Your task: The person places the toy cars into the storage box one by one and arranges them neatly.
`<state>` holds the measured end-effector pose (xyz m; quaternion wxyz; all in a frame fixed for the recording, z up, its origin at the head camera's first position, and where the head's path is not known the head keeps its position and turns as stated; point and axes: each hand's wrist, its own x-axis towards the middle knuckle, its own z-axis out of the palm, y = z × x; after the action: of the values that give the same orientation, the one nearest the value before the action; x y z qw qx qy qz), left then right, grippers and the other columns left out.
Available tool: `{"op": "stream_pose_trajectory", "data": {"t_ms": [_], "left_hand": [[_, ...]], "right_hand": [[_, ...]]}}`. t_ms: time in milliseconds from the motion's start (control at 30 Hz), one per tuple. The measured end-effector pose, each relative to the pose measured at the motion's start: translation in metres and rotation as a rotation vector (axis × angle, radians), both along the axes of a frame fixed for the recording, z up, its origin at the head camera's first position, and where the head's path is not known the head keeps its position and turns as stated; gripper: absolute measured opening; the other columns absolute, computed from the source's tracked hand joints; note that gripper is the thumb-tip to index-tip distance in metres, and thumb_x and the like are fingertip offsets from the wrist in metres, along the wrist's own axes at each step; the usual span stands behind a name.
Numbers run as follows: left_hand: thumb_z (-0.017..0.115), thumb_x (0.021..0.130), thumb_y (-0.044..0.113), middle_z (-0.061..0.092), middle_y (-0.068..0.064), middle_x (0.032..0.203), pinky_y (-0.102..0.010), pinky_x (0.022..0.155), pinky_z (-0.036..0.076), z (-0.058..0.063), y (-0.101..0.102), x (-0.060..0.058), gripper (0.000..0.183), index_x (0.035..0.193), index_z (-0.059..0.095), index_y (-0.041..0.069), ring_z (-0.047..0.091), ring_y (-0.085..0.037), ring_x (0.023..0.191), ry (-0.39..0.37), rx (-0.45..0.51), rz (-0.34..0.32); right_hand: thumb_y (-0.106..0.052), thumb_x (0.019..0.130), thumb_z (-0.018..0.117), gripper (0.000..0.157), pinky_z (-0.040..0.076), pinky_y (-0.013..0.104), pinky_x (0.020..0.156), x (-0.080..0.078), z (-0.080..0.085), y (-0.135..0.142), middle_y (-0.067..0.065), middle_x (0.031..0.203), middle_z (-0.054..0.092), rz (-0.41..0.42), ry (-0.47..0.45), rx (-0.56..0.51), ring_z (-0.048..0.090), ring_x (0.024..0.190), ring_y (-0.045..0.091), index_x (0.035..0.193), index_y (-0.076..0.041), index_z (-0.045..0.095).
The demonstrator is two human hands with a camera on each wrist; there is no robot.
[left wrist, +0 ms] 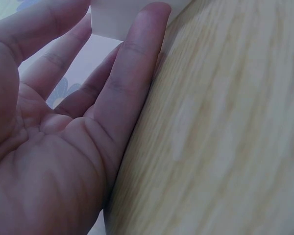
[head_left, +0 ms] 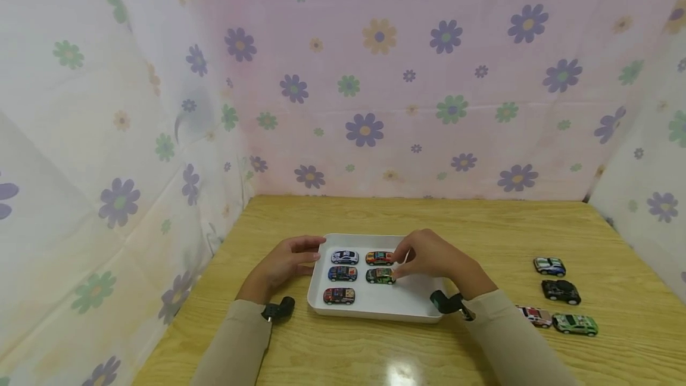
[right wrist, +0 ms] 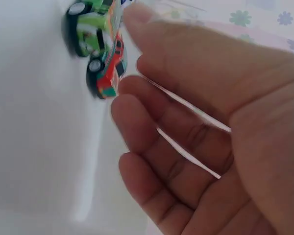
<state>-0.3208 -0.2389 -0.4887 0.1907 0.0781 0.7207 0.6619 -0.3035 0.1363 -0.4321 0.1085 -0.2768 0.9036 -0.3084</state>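
Note:
A white tray holds several toy cars in two columns. In the left column are a white car, a blue one and a dark red one. Beside them stand an orange-red car and a green car. My right hand reaches over the tray, its thumb tip by the green car and its fingertips by the orange-red car. In the right wrist view its fingers bend loosely, with no car between them. Extended fingers of my left hand touch the tray's left side.
Right of the tray, on the wooden table, lie a white-and-blue car, a black car, a red-and-white car partly behind the right sleeve, and a bright green car. Flowered cloth hangs behind and at both sides.

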Motion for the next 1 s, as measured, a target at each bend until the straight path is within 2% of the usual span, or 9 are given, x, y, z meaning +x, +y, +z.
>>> {"op": "stream_pose_trajectory", "data": {"t_ms": [267,467,700,867,1000], "left_hand": [[0.074,0.096,0.014,0.056,-0.011,0.150,-0.043,0.095,0.061,0.001,0.002,-0.001,0.048,0.143,0.062,0.013,0.063,-0.029,0.125,-0.001,-0.002,0.000],[0.073,0.097,0.014,0.055,-0.011,0.150,-0.043,0.095,0.061,0.001,0.000,0.002,0.048,0.144,0.061,0.013,0.062,-0.028,0.126,-0.007,-0.002,0.006],[0.074,0.097,0.015,0.056,-0.013,0.150,-0.044,0.094,0.062,0.003,-0.001,0.004,0.050,0.145,0.059,0.010,0.063,-0.028,0.125,0.006,-0.002,0.006],[0.074,0.096,0.015,0.056,-0.012,0.149,-0.044,0.094,0.062,0.003,0.000,0.004,0.050,0.144,0.060,0.011,0.063,-0.027,0.124,0.003,-0.007,0.001],[0.073,0.097,0.014,0.056,-0.011,0.150,-0.044,0.095,0.061,0.003,0.000,0.003,0.048,0.144,0.061,0.012,0.062,-0.027,0.126,-0.001,-0.004,-0.007]], "right_hand": [[-0.029,0.086,0.087,0.023,0.058,0.027,0.071,0.007,0.006,0.029,0.000,0.100,0.077,0.032,0.057,-0.018,0.067,0.082,0.010,0.103,-0.015,0.082],[-0.033,0.087,0.085,0.023,0.057,0.025,0.071,0.015,0.008,0.050,-0.005,0.099,0.075,0.011,0.080,-0.002,0.066,0.082,0.006,0.103,-0.017,0.082],[-0.034,0.089,0.083,0.024,0.058,0.026,0.074,0.021,0.010,0.071,-0.002,0.101,0.075,0.010,0.113,-0.007,0.066,0.084,0.005,0.105,-0.017,0.081],[-0.033,0.089,0.082,0.022,0.058,0.026,0.074,0.026,0.010,0.086,-0.008,0.099,0.074,0.007,0.145,0.004,0.066,0.084,0.003,0.104,-0.018,0.081],[-0.036,0.088,0.083,0.023,0.058,0.026,0.072,0.032,0.010,0.099,-0.008,0.099,0.074,-0.014,0.158,0.015,0.066,0.083,0.003,0.104,-0.019,0.080]]}}
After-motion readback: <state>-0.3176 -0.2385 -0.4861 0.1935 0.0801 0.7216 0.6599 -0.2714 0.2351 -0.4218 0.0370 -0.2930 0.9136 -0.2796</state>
